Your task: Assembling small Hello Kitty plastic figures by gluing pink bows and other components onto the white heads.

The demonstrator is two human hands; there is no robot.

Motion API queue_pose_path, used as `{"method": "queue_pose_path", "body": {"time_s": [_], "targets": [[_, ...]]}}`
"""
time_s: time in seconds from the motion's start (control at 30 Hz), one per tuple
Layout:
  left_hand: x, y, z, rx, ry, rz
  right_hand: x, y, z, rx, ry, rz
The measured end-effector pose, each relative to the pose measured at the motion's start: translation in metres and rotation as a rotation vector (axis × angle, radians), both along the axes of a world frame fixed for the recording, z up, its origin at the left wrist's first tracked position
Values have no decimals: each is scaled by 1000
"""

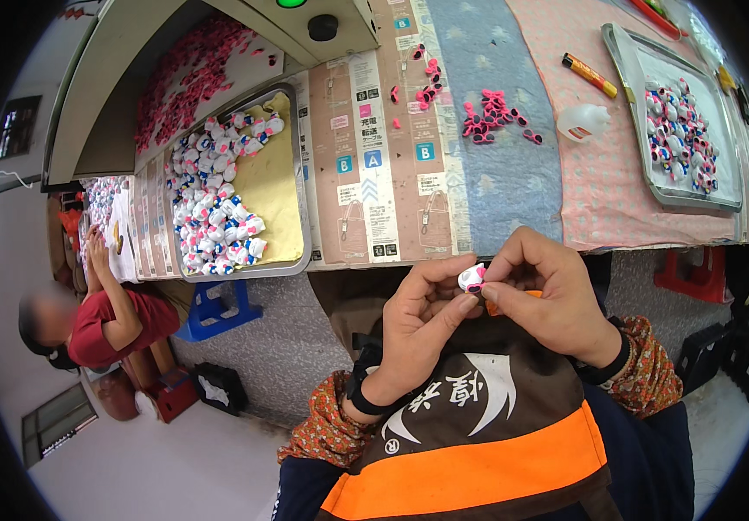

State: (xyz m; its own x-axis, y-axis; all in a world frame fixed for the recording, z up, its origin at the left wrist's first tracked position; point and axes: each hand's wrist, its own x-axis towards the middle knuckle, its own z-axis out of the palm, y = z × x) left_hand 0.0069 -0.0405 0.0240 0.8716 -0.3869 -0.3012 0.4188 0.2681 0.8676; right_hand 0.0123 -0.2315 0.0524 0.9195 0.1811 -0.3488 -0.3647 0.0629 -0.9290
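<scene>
Just off the table's front edge, my left hand point(418, 321) grips a small white figurine point(470, 276) between thumb and fingers. My right hand point(557, 300) is closed in a pinch at the figurine's near side. There a tiny pair of pink and dark sunglasses point(476, 288) shows against the figurine, partly covered by fingertips. I cannot tell whether the sunglasses are fixed to it. More pink sunglasses point(489, 117) lie heaped on the blue cloth beyond my hands, and a smaller scatter point(429, 89) lies to their left.
A metal tray point(304, 200) at left holds many white figurines point(209, 200). Behind it, a machine housing point(88, 95) shelters pink pieces point(188, 78). At right are a white bottle point(584, 122), a yellow-brown tube point(590, 75) and another tray point(639, 165) of figurines. A co-worker point(122, 321) sits far left.
</scene>
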Motion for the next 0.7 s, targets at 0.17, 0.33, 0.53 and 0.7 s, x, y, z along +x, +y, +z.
{"method": "queue_pose_path", "body": {"time_s": [0.17,0.33,0.53,0.7], "targets": [[-1,-1,1,-1,26,-3,-2,3,0,-65,-84,-30],[-4,-4,-1,-31,21,19,-3,4,-2,-151,-183,-23],[-6,-6,-8,-26,-19,39,-5,7,-5,-175,-206,-29],[-8,-9,-7,-9,0,71,-5,8,-9,-198,-268,-35]]}}
